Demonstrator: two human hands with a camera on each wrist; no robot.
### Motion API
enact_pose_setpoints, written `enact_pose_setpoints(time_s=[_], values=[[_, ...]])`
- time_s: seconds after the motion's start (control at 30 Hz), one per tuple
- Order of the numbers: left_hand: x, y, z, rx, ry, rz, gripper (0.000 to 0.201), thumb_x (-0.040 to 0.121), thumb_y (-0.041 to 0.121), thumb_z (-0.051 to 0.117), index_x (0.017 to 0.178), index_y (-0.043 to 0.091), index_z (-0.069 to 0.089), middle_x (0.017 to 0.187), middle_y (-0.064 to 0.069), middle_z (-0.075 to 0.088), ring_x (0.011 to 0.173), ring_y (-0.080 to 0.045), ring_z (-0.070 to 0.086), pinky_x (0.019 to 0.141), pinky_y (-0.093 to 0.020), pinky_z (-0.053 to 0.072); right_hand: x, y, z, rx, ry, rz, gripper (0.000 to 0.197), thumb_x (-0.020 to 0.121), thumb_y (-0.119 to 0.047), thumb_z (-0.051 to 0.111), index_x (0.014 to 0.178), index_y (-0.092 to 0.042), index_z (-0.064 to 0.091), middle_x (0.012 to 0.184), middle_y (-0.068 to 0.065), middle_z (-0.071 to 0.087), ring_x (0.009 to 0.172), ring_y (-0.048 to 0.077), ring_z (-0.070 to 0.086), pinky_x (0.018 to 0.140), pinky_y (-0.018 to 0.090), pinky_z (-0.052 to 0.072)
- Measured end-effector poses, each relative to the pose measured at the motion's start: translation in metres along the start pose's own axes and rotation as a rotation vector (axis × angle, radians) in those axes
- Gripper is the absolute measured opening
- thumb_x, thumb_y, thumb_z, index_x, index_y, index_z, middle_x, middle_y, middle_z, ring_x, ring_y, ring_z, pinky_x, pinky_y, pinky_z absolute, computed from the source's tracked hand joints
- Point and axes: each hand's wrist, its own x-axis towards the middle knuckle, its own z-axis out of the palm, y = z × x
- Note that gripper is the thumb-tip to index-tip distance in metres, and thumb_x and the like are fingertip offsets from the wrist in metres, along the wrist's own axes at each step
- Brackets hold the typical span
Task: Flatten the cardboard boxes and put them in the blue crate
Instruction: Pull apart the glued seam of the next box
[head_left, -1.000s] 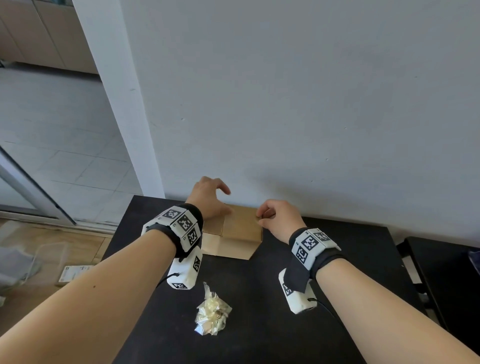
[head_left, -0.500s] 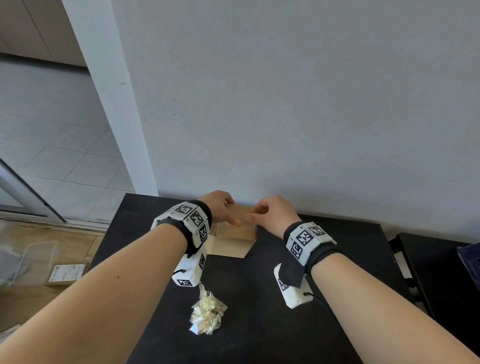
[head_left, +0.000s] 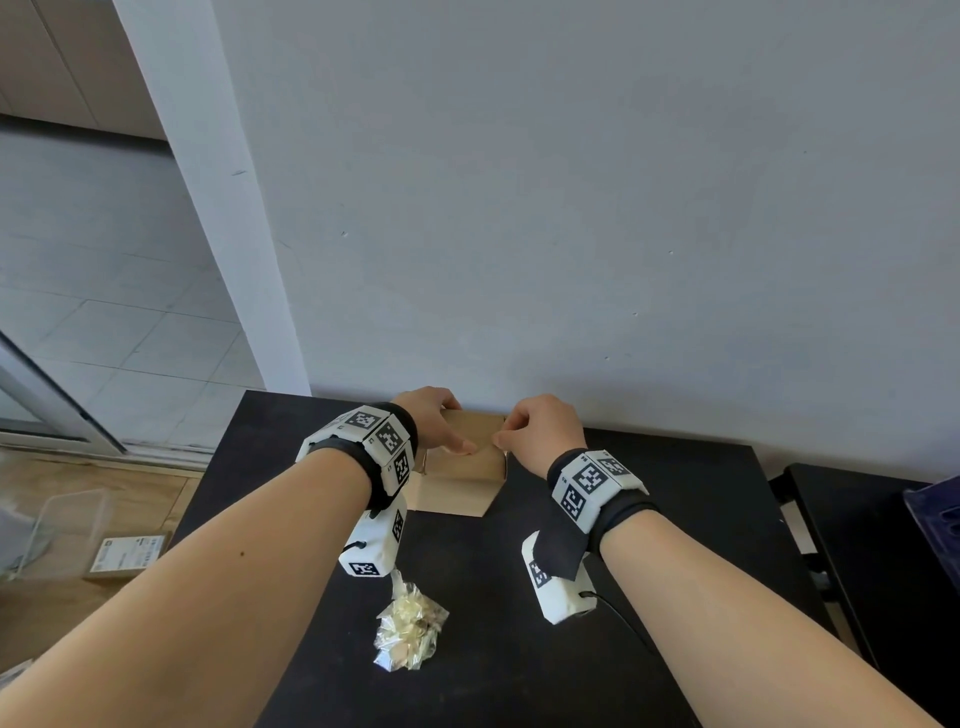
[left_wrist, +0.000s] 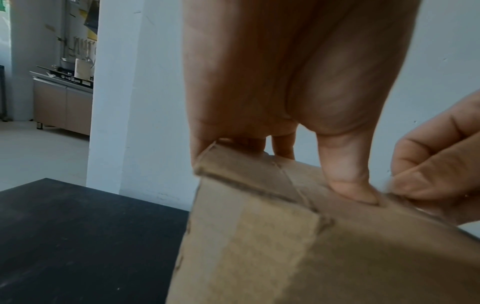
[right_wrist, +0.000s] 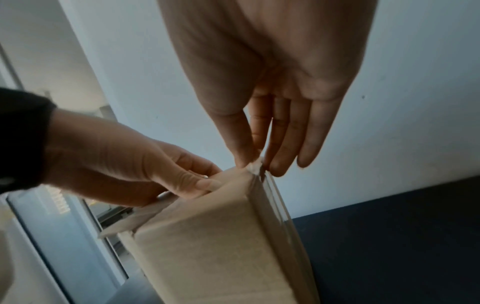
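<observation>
Nearest me a crinkled wrapper (head_left: 410, 631) lies on the black table (head_left: 649, 519). Beyond it, at the wall, my left hand (head_left: 431, 421) grips the cardboard box (head_left: 467, 467); my right hand (head_left: 545, 434) pinches its top corner.

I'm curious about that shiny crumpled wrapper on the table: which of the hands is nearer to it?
Left, slightly. The left hand and right hand both grip the cardboard box beyond the wrapper, which lies below the left wrist.
</observation>
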Motion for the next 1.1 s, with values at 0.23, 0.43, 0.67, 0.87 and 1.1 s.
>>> enact_pose_setpoints(time_s=[0.23, 0.43, 0.67, 0.87, 1.1], values=[[0.003, -0.001, -0.001, 0.017, -0.019, -0.011, 0.053, 0.073, 0.041, 0.077, 0.117, 0.022, 0.054, 0.111, 0.001, 0.06, 0.106, -0.02, 0.056, 0.096, -0.036, 0.046, -0.004, 0.004, -0.002, 0.153, 0.023, 0.089, 0.018, 0.08, -0.015, 0.069, 0.065, -0.016, 0.058, 0.083, 0.003, 0.065, 0.084, 0.019, 0.059, 0.077, 0.028, 0.047], [0.003, 0.0, -0.002, 0.013, -0.032, -0.002, 0.053, 0.076, 0.037, 0.077, 0.12, 0.019, 0.053, 0.11, 0.001, 0.058, 0.102, -0.018, 0.054, 0.093, -0.031, 0.044, 0.0, 0.012, 0.002, 0.438, -0.048, 0.256, 0.02, 0.079, -0.01, 0.068, 0.062, -0.016, 0.059, 0.068, 0.004, 0.068, 0.093, 0.028, 0.068, 0.091, 0.044, 0.053], [0.005, 0.001, -0.001, 0.016, -0.048, -0.013, 0.058, 0.075, 0.039, 0.077, 0.124, 0.02, 0.052, 0.118, -0.002, 0.059, 0.109, -0.021, 0.055, 0.097, -0.034, 0.044, -0.004, 0.013, -0.008, 0.771, -0.209, 0.415, 0.017, 0.09, 0.005, 0.051, 0.077, -0.007, 0.053, 0.08, 0.01, 0.063, 0.074, 0.02, 0.064, 0.085, 0.034, 0.052], [0.006, -0.001, 0.0, 0.024, -0.042, -0.006, 0.058, 0.076, 0.04, 0.076, 0.124, 0.02, 0.051, 0.119, -0.001, 0.058, 0.109, -0.021, 0.054, 0.095, -0.032, 0.044, -0.005, 0.018, -0.006, 0.853, -0.243, 0.461, 0.02, 0.09, 0.009, 0.05, 0.077, -0.006, 0.051, 0.082, 0.011, 0.062, 0.08, 0.02, 0.063, 0.091, 0.033, 0.051], [0.003, -0.003, 0.001, 0.012, -0.021, 0.018, 0.056, 0.075, 0.039, 0.076, 0.123, 0.02, 0.052, 0.117, -0.001, 0.06, 0.103, -0.018, 0.056, 0.093, -0.03, 0.045, -0.009, 0.022, -0.006, 0.818, -0.218, 0.373, 0.013, 0.09, 0.005, 0.054, 0.087, -0.008, 0.053, 0.085, 0.008, 0.065, 0.074, 0.019, 0.066, 0.083, 0.034, 0.052]])
